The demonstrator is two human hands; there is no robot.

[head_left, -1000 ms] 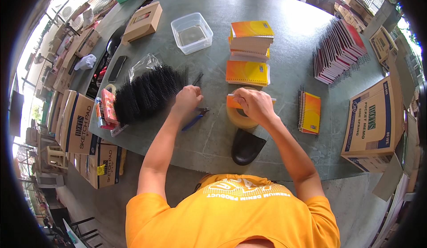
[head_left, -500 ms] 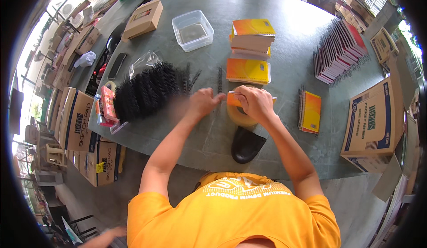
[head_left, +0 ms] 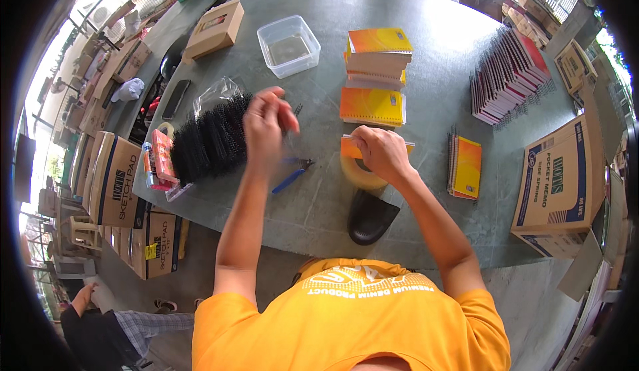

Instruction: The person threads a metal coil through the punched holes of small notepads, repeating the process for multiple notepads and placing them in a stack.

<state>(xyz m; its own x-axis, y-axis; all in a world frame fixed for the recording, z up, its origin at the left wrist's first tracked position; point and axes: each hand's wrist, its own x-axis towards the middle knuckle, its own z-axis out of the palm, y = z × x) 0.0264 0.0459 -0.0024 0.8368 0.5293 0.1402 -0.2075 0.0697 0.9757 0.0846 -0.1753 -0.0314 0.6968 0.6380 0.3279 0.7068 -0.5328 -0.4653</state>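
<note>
My right hand (head_left: 381, 153) is closed on a small orange notebook (head_left: 349, 147), pinching its top edge. Below that notebook is a roll of tan tape (head_left: 361, 173), with a rounded black object (head_left: 370, 218) nearer to me. My left hand (head_left: 265, 128) is raised beside a dense heap of black spiral binding coils (head_left: 210, 135); motion smears it, and whether its fingers hold a coil cannot be made out. Blue-handled cutters (head_left: 293, 177) lie on the table just right of my left wrist.
Stacked orange-and-yellow notebooks (head_left: 373, 105) stand beyond my right hand, with a smaller stack (head_left: 464, 166) to the right. Farther right are a row of red-covered spiral books (head_left: 509, 78) and an open carton (head_left: 556, 178). A clear plastic tub (head_left: 288, 46) sits toward the back.
My left hand has moved left and away from me, from beside the notebook to the coil heap, uncovering the cutters. The loose coil near the notebook no longer shows. My right hand stays put.
</note>
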